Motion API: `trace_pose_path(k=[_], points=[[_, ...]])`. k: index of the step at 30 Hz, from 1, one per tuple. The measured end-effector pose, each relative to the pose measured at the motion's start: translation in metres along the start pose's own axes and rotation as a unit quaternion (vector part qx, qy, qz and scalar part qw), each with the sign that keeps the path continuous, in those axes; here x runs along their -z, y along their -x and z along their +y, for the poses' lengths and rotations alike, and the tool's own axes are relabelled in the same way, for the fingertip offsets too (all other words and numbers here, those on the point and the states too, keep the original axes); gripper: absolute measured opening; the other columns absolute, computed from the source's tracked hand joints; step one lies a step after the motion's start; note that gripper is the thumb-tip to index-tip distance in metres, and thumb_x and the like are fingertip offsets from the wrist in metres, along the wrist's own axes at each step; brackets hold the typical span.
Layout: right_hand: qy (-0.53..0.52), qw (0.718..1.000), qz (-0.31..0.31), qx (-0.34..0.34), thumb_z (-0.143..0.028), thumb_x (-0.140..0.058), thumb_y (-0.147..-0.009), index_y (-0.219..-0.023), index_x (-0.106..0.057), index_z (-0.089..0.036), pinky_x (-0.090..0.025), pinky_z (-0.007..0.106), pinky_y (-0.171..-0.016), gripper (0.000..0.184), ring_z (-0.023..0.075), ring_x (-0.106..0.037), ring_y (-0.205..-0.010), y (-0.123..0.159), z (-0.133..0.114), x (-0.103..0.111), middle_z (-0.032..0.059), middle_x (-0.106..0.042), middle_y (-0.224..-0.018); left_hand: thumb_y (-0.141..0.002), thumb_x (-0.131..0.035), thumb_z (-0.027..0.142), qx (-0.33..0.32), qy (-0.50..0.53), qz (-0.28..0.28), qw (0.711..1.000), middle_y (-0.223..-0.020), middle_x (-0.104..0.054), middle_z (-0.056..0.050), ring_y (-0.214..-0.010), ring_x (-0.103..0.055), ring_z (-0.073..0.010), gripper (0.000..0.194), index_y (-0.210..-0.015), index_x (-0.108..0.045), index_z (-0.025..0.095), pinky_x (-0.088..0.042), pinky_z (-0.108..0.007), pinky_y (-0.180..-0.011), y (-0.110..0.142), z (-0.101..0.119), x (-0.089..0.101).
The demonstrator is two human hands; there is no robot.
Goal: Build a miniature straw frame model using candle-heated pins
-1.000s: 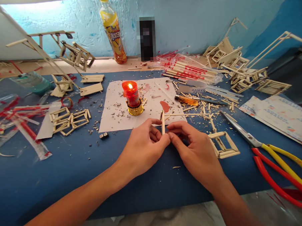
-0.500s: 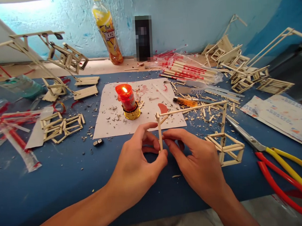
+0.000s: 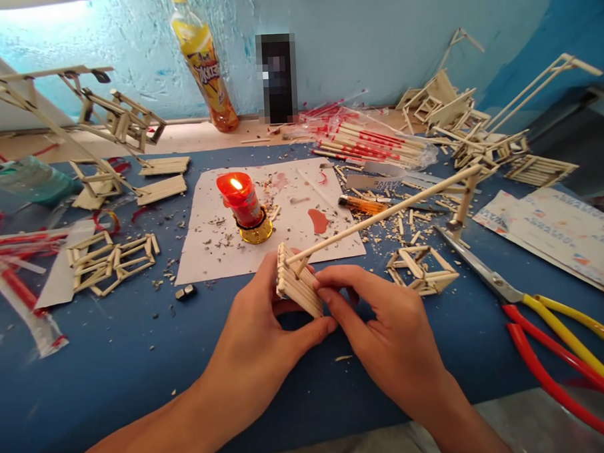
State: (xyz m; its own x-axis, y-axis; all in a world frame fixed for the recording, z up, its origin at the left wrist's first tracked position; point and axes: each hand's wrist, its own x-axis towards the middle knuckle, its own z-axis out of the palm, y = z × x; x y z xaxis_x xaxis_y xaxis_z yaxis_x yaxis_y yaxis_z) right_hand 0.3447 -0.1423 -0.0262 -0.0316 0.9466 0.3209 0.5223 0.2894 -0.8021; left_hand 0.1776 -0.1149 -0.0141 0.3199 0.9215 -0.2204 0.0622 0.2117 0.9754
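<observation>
A wooden-stick model with a flat panel of glued sticks [image 3: 299, 290] faces me in the middle, tilted. From the panel a long stick [image 3: 381, 216] runs up to the right and meets a short post [image 3: 465, 202]. My left hand [image 3: 260, 342] grips the panel, thumb at its lower edge and fingers behind it. Thumb and forefinger of my right hand [image 3: 386, 323] pinch the panel's right side. A box-shaped stick frame [image 3: 423, 271] is just beyond my right hand; whether it joins the post I cannot tell.
A lit red candle [image 3: 243, 199] stands on a white sheet [image 3: 203, 257] behind my hands. Large scissors [image 3: 515, 297] lie at right. Other stick models stand far left and right [image 3: 498, 144]. A bottle [image 3: 205, 70], bundled sticks [image 3: 373, 143] and an orange-handled tool [image 3: 366, 205] are farther back.
The panel has turned from edge-on to show its ridged face. The long stick's far end has risen and swung right. The box frame has shifted left and tilted. The view has moved slightly right.
</observation>
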Motion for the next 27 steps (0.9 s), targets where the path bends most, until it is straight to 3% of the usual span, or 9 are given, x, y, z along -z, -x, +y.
trace_pose_path(k=[6,11,17,27], points=[[0.002,1.0,0.014,0.013,-0.01,-0.063,-0.094,-0.107,-0.071,-0.018,-0.051,0.017,-0.087,0.017,0.0096,-0.07,-0.091,-0.0012,-0.0026,0.0023,-0.0008,-0.076,-0.099,-0.072,-0.085,0.009,0.028,0.061,0.0,0.998,-0.096,-0.075,0.008,-0.088,-0.074,-0.013,0.053,-0.114,-0.062,0.031,-0.061,-0.019,-0.081,0.0005,0.0016,-0.0002],[0.007,0.999,0.012,0.031,-0.01,-0.06,-0.094,-0.105,-0.07,-0.018,-0.052,0.024,-0.086,0.017,0.0134,-0.068,-0.095,-0.0002,-0.0032,0.0024,0.0019,-0.073,-0.099,-0.076,-0.084,0.012,0.02,0.055,0.005,0.998,-0.097,-0.075,0.007,-0.086,-0.073,-0.0117,0.045,-0.112,-0.065,0.031,-0.06,-0.017,-0.078,0.0016,0.0034,-0.0016],[0.047,0.997,0.027,0.054,-0.011,-0.064,-0.092,-0.1,-0.07,-0.019,-0.054,0.028,-0.076,0.013,0.0161,-0.068,-0.083,0.0034,-0.0013,0.0018,0.0018,-0.074,-0.091,-0.078,-0.079,0.012,0.023,0.01,-0.002,1.0,-0.116,-0.075,0.0,-0.104,-0.074,-0.0215,0.031,-0.105,-0.069,0.024,-0.062,-0.028,-0.091,0.0,0.0073,-0.0044],[0.038,0.999,0.034,0.019,-0.01,-0.059,-0.093,-0.094,-0.066,-0.021,-0.052,0.023,-0.068,0.013,0.0128,-0.068,-0.074,0.0027,-0.0073,0.0007,-0.0016,-0.071,-0.082,-0.091,-0.07,0.02,-0.002,-0.05,-0.021,0.999,-0.126,-0.072,-0.001,-0.112,-0.072,-0.0208,0.037,-0.126,-0.062,0.03,-0.061,-0.027,-0.098,0.0091,0.0017,-0.0034]])
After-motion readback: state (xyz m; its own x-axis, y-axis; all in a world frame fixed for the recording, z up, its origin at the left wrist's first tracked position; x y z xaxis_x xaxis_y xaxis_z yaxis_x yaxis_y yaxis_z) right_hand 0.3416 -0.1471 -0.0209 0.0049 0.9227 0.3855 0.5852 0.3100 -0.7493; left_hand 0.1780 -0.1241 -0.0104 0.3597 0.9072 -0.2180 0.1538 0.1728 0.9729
